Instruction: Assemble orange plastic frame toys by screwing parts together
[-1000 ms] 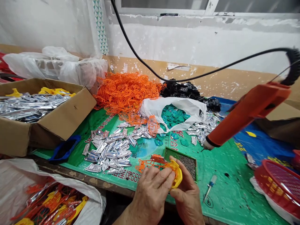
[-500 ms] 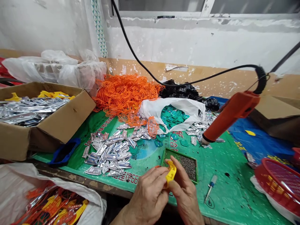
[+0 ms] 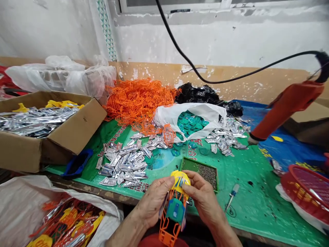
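Note:
Between my hands is a toy car body (image 3: 175, 210) with a yellow front piece, an orange lattice frame and a teal panel in the middle. My left hand (image 3: 156, 199) grips its left side, thumb on the yellow part. My right hand (image 3: 202, 192) pinches the yellow piece from the right. Just beyond my hands lies a green tray (image 3: 189, 165) of small dark screws (image 3: 207, 175). A pile of silver plastic parts (image 3: 125, 164) is to the left, and a screwdriver (image 3: 232, 197) lies to the right.
An orange-red power screwdriver (image 3: 288, 109) hangs on a black cable at right. Behind are orange frames (image 3: 141, 103), a white bag (image 3: 164, 115) of teal pieces and black parts (image 3: 195, 96). A cardboard box (image 3: 74, 127) stands left, a sack (image 3: 113, 219) below it, a red basket (image 3: 303, 195) right.
The yellow piece, held up between my hands before, now sits at the front of an orange-framed toy body that has come into view. The hanging power screwdriver has swung right.

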`<state>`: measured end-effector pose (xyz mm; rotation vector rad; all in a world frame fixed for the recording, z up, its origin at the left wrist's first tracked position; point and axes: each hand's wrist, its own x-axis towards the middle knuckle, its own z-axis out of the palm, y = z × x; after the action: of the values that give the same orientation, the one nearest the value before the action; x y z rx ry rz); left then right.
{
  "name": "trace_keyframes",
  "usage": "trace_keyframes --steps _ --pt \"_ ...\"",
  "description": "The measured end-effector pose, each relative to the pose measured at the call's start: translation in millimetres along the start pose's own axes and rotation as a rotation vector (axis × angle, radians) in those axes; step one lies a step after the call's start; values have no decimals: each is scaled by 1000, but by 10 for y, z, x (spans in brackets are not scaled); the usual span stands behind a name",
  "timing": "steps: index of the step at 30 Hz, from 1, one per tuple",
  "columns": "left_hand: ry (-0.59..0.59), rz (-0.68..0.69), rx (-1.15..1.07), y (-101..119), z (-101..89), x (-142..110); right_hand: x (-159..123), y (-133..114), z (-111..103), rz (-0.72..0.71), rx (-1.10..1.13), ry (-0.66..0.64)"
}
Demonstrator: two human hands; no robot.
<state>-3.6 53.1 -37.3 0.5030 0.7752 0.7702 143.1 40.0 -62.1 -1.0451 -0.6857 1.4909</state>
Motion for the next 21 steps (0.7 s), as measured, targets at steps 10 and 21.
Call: trace_keyframes --steps 10,21 --pt "126 -155 -22 -42 -78 100 -64 29 5 11 -130 23" --pt "-44 -23 294 -44 -227 117 -60 156 -61 -58 -465 -12"
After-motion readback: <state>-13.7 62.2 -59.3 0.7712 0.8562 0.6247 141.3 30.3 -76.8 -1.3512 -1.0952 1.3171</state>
